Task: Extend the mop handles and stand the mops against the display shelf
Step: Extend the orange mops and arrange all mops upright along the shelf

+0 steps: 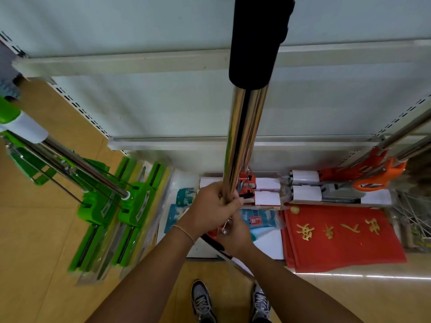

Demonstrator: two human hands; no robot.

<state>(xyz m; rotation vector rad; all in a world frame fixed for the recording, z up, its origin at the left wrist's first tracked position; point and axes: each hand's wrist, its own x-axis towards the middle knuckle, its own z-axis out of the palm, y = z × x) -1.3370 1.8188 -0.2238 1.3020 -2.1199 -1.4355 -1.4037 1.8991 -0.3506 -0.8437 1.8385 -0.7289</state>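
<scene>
Little can be read here. In the lower right of the frame, a red cloth lying on the bottom shelf bears a row of gold Chinese characters, seen upside down from this angle and too distorted to read with certainty. Just left of it, near the frame's centre, a blue packet carries a small red label with a white numeral that looks like a 1; its other print is too blurred to make out.

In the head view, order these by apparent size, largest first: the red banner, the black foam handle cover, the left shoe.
1. red banner
2. black foam handle cover, though it is enlarged by nearness to the camera
3. left shoe
</scene>
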